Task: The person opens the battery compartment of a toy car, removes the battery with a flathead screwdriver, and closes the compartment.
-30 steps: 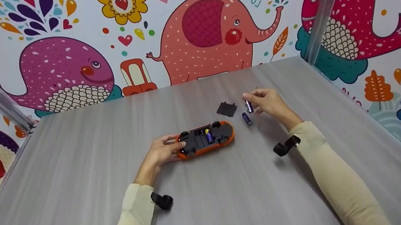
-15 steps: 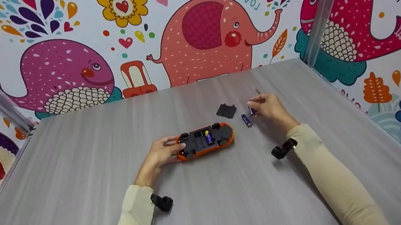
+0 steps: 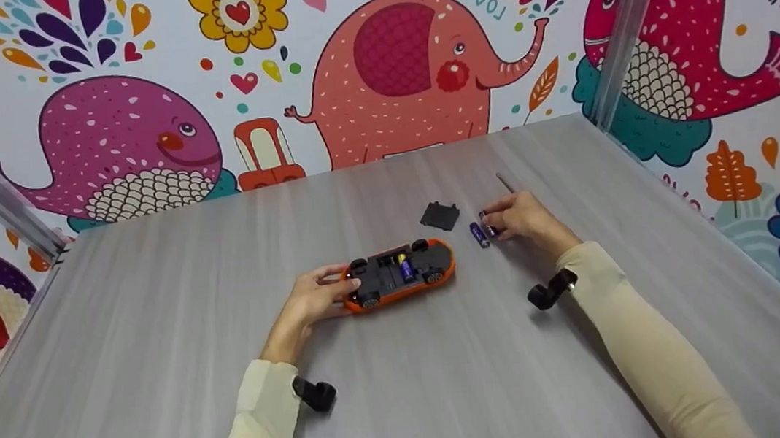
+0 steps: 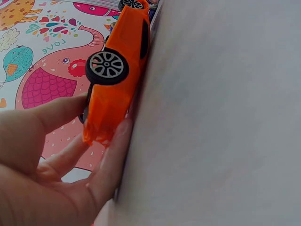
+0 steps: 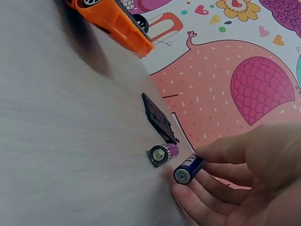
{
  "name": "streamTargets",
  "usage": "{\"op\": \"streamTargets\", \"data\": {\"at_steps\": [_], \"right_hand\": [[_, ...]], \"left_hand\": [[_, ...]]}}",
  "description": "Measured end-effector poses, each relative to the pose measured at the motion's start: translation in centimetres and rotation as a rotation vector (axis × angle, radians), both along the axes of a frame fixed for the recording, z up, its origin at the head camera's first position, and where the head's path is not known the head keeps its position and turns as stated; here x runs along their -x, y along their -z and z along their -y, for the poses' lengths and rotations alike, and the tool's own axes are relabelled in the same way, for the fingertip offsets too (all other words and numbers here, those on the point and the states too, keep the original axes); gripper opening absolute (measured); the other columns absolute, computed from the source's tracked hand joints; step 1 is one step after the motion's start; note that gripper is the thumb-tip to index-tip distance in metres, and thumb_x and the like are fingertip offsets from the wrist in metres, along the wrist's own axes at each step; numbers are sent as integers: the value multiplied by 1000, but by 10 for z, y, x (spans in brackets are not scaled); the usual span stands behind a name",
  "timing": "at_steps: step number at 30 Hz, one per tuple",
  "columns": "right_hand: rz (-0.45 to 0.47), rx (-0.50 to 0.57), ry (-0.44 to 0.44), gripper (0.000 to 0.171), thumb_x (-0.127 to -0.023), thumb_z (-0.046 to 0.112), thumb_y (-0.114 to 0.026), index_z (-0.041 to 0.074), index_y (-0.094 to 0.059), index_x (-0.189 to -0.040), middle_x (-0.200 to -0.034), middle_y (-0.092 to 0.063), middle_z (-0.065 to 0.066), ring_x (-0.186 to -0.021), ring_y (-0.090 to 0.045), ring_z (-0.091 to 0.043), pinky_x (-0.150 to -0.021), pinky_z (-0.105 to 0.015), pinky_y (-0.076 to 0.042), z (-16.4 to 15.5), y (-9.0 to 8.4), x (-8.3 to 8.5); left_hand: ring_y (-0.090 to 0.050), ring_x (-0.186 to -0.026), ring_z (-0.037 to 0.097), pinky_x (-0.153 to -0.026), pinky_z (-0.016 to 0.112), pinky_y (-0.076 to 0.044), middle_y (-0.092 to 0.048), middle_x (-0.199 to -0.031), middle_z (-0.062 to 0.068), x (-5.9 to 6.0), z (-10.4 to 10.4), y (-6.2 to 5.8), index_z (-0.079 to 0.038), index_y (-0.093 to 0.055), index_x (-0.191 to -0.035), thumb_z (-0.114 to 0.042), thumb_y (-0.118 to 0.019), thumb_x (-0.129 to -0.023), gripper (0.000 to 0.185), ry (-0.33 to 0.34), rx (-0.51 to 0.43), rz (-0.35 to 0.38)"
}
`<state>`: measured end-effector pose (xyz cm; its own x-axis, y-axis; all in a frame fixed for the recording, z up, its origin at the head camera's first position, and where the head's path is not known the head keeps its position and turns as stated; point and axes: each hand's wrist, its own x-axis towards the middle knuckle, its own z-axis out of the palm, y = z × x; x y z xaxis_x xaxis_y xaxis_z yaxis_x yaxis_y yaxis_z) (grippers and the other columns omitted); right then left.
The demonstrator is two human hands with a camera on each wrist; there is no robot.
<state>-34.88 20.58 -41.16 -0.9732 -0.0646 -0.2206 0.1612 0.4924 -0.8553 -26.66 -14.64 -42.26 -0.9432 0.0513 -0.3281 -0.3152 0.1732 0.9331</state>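
Observation:
An orange toy car [image 3: 400, 272] lies upside down on the grey table [image 3: 411, 407], its battery bay open with one battery [image 3: 406, 267] inside. My left hand [image 3: 317, 297] grips the car's end [image 4: 110, 89] between thumb and fingers. My right hand [image 3: 523, 218] pinches a purple battery [image 5: 188, 168] low over the table, right beside a second loose battery [image 3: 479, 234], which shows end-on in the right wrist view [image 5: 162, 154]. The black battery cover [image 3: 440, 215] lies just left of them.
A thin dark tool [image 3: 504, 182], perhaps a screwdriver, lies behind the right hand. Colourful cartoon walls [image 3: 373, 67] and metal posts [image 3: 625, 23] enclose the table at the back and sides.
The right hand has lowered its battery from above the table down next to the loose battery. The left hand and the car have stayed put.

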Motion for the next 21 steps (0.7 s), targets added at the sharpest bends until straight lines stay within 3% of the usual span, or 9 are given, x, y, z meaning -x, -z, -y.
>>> {"op": "streamTargets", "data": {"at_steps": [9, 14, 21], "right_hand": [[6, -56, 12, 34, -95, 13, -68, -1, -68, -126, -103, -72, -6, -72, -59, -4, -61, -17, -52, 2, 3, 2], [5, -92, 18, 35, -94, 15, -69, 0, -68, -126, -113, -72, -11, -73, -59, -4, -62, -17, -52, 3, 3, 1], [-29, -111, 48, 34, -92, 12, -72, -1, -69, -124, -107, -72, -10, -71, -57, -4, -58, -16, -51, 6, 4, 0]], "left_hand": [[-67, -84, 14, -71, 29, -60, -62, -117, 15, 0, 1, 1, -2, -57, -139, -10, -72, -90, 52, 5, 8, -1], [-67, -85, 14, -71, 29, -60, -62, -117, 14, 0, 0, 0, -2, -57, -139, -10, -72, -90, 51, 2, 3, 3], [-66, -87, 15, -70, 29, -60, -59, -135, 24, 0, 0, -2, -5, -56, -140, -9, -71, -91, 52, 12, 22, 2]]}}
